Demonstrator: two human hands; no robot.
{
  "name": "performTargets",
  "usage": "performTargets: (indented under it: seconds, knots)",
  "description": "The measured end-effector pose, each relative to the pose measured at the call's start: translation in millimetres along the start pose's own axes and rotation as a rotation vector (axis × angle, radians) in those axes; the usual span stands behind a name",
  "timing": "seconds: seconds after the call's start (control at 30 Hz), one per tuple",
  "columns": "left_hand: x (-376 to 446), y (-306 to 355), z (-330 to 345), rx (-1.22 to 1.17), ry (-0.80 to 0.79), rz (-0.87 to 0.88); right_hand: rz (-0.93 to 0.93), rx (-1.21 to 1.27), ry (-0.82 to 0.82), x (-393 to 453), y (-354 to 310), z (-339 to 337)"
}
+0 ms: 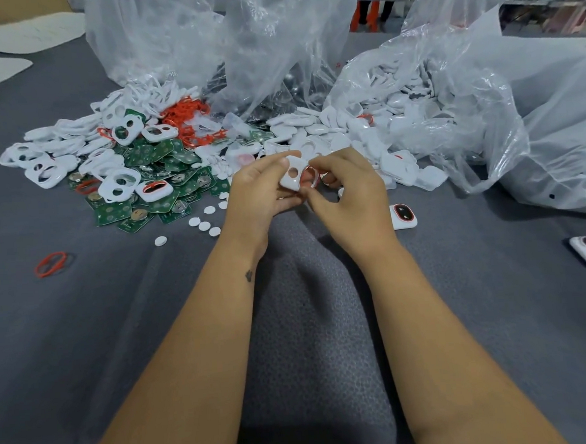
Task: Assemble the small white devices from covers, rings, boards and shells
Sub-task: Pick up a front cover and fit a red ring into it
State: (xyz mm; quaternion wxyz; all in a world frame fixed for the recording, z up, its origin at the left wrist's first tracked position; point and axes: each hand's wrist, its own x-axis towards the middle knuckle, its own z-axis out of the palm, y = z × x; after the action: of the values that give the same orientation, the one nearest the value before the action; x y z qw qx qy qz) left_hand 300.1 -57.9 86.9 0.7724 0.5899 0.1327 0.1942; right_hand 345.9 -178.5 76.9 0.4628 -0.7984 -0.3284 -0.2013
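Left hand (258, 189) grips white cover (294, 177) mid-desk, right hand (344, 191) pinches red ring (311, 177) against its opening. Ring-fitting step, looks like. Next likely needs ring pressed flush, then a green board (150, 155) from the left pile. Finished devices (402, 216) lie right.

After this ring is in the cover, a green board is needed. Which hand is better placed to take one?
Probably the left hand. The green boards lie on its side, close beside it, while the right hand is on the side of the white shells. Both hands hold the cover now.
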Motion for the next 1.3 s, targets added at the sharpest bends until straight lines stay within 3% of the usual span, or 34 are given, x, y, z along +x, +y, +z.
performTargets:
  seconds: [0.2, 0.33, 0.8, 1.07, 1.3]
  knots:
    - [-1, 0, -2, 0.016, -0.057, 0.013, -0.004, 0.006, 0.057, 1, -1, 0]
    - [0, -2, -3, -0.016, -0.082, 0.02, 0.144, 0.082, 0.052, 3, -4, 1]
    - [1, -10, 2, -0.082, -0.057, 0.158, 0.392, 0.433, 0.151, 6, -18, 2]
    - [-3, -9, 6, -0.094, -0.068, 0.18, 0.318, 0.354, 0.228, 4, -18, 5]
    - [-2, -12, 4, -0.068, -0.087, 0.193, 0.254, 0.285, 0.19, 2, -14, 8]
